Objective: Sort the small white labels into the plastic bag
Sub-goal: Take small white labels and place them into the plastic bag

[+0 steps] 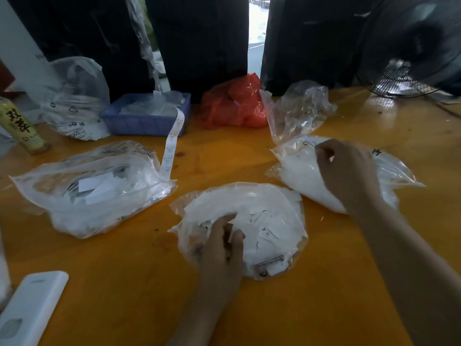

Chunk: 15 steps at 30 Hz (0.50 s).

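Note:
A clear plastic bag [272,203] full of small white labels [267,228] lies open in the middle of the orange table. My left hand [222,248] lies on this bag, fingers curled into the pile of labels. A second clear bag [299,168] packed with white labels sits at the right. My right hand [346,171] reaches over it, fingers bent at its top edge; what they pinch is unclear. A third clear bag [92,186] with larger white slips lies at the left.
At the back stand a blue basket [144,118] with a trailing label strip [171,146], a red bag [234,103], an empty clear bag [296,108] and another bag [74,101]. A bottle [20,126] is far left, a white device [30,310] front left, a fan [411,46] back right.

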{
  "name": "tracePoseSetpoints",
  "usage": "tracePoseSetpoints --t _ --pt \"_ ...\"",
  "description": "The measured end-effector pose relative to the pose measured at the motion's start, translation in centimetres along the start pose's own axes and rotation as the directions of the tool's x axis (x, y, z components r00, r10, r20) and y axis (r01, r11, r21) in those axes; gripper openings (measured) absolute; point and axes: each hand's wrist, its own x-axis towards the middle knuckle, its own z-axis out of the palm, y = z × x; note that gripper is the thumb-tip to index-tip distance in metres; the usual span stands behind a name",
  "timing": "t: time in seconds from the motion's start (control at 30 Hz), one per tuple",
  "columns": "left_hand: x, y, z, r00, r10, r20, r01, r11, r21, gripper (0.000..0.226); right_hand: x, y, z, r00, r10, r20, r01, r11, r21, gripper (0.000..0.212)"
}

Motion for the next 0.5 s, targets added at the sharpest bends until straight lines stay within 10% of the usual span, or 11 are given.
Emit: tracePoseSetpoints --t 0.17,0.5 --pt "-0.2 0.0 -0.6 1.0 -0.014 0.028 0.015 0.999 -0.051 0.035 4.6 4.5 2.8 0.894 0.164 0.416 0.008 0.924 -0.382 0.022" --pt "-0.2 -0.6 -0.5 1.0 0.002 -0.011 -0.003 1.0 -0.021 0.021 3.0 4.3 2.2 0.98 0.11 0.169 -0.078 0.979 -0.187 0.021"
